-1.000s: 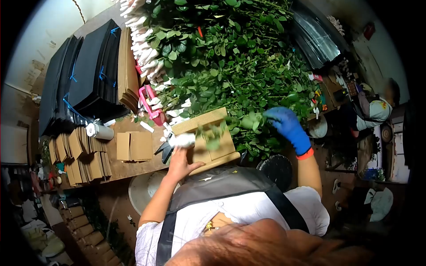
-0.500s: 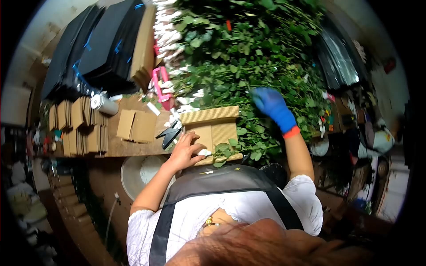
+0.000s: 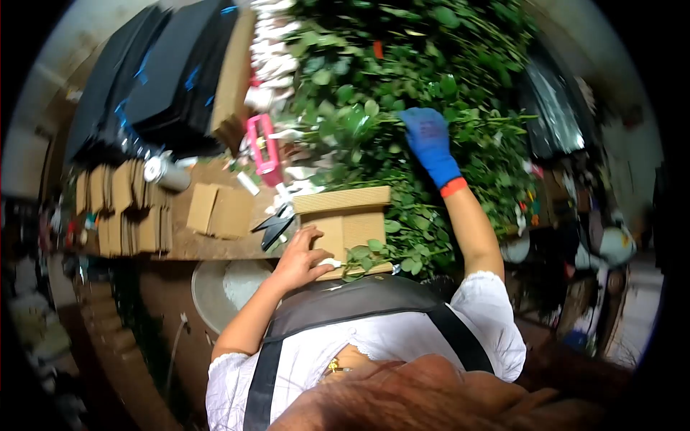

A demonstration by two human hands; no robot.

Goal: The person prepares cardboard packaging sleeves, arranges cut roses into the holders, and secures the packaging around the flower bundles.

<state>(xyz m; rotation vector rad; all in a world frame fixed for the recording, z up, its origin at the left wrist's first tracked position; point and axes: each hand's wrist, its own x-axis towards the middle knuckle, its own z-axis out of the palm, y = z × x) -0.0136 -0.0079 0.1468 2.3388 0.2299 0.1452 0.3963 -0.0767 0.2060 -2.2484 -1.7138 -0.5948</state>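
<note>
My bare left hand [image 3: 300, 260] lies on a piece of corrugated cardboard [image 3: 341, 199], its fingers spread over the left part. By its thumb is a white-wrapped flower head [image 3: 330, 263], whose leafy stem [image 3: 368, 253] runs right along the cardboard's near edge. My right hand [image 3: 429, 138], in a blue glove with an orange cuff, is closed around a leafy rose stem [image 3: 359, 118] above the large pile of rose stems [image 3: 460, 79]. This stem points left, with a white-wrapped head at its end. The glove hides the exact grip.
Left of the cardboard lie black-handled scissors [image 3: 273, 228] and a pink tool [image 3: 264, 151]. Folded cardboard pieces [image 3: 219, 210], a silver can [image 3: 167, 172] and tall black stacks [image 3: 183, 79] fill the left side. A white bucket [image 3: 205, 294] stands below the table edge.
My right hand has moved up and slightly left over the pile, and a stem now shows in its grip. My left hand stays on the cardboard.
</note>
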